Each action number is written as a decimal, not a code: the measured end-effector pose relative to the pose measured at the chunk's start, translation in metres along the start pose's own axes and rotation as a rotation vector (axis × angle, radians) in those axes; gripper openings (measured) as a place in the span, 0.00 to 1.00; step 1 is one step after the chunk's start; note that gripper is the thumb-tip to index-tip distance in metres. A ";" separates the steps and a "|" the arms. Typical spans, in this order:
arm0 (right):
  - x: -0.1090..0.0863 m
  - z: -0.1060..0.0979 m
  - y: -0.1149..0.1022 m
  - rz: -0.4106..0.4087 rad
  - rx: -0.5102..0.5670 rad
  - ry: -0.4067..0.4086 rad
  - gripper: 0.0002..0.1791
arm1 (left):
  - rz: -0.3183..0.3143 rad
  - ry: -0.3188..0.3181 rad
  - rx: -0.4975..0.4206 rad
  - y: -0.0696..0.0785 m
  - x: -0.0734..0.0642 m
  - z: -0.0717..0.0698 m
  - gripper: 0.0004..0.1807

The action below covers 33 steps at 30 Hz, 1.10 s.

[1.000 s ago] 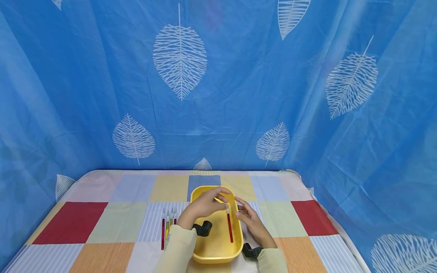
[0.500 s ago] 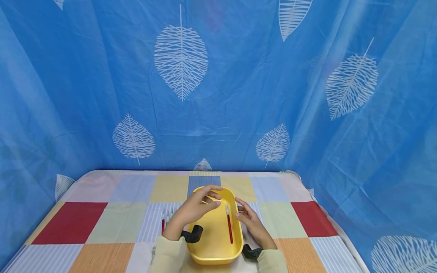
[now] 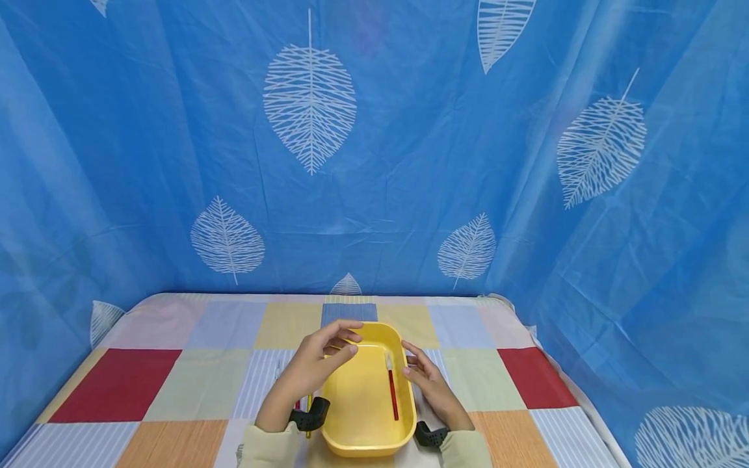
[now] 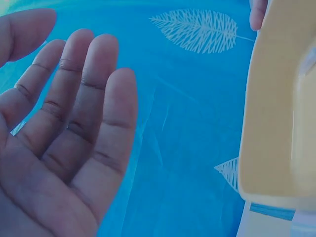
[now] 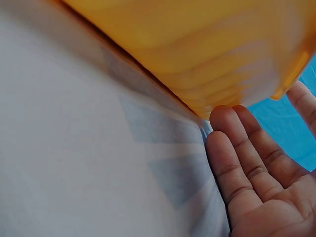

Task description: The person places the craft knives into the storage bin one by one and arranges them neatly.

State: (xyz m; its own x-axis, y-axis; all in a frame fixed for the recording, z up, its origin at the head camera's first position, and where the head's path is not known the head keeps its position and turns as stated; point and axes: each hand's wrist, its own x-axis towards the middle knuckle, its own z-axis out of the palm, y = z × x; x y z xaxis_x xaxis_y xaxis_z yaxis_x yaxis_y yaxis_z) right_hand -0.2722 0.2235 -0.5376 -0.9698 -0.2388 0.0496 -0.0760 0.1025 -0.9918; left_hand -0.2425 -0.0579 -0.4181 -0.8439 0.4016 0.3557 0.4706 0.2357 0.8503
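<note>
A yellow plastic tray (image 3: 355,403) stands on the table, and one red paintbrush (image 3: 393,395) lies lengthwise inside it near the right wall. My left hand (image 3: 312,361) is above the tray's left rim, its fingers spread and slightly bent. In the left wrist view the palm (image 4: 54,182) holds nothing. My right hand (image 3: 432,382) rests beside the tray's right side, with relaxed fingers (image 5: 232,163) at the outer wall. Under my left wrist, more paintbrushes are mostly hidden; part of a yellow one (image 3: 309,404) shows.
A patchwork cloth (image 3: 193,383) covers the table. Blue curtains (image 3: 386,162) with white leaf prints hang behind it and along both sides. A black wrist camera (image 3: 311,414) sits on the left wrist, another (image 3: 430,434) on the right.
My left hand has moved left from above the red paintbrush to the tray's left rim, its forearm now covering most of the other brushes. The right hand stays put.
</note>
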 end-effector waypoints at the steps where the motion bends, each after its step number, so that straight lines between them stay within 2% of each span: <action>1: 0.000 0.000 -0.001 -0.002 0.002 0.000 0.31 | 0.003 0.009 -0.003 0.000 -0.001 -0.001 0.18; 12: 0.000 -0.001 0.000 -0.004 0.007 -0.014 0.31 | 0.009 0.078 -0.015 -0.002 -0.008 -0.014 0.18; 26: 0.001 -0.003 0.001 0.017 0.036 -0.026 0.31 | -0.065 0.171 0.001 -0.024 -0.017 -0.039 0.21; 33: 0.001 -0.002 0.001 0.026 0.049 -0.023 0.31 | -0.090 0.209 0.023 -0.031 -0.021 -0.047 0.21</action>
State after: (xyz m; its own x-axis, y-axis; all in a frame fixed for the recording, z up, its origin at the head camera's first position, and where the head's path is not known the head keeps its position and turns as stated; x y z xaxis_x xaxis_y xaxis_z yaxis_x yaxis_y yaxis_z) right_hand -0.2733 0.2254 -0.5387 -0.9657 -0.2588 0.0212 -0.0384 0.0617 -0.9974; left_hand -0.2515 -0.1151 -0.4335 -0.9168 0.1866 0.3532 0.3945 0.2839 0.8740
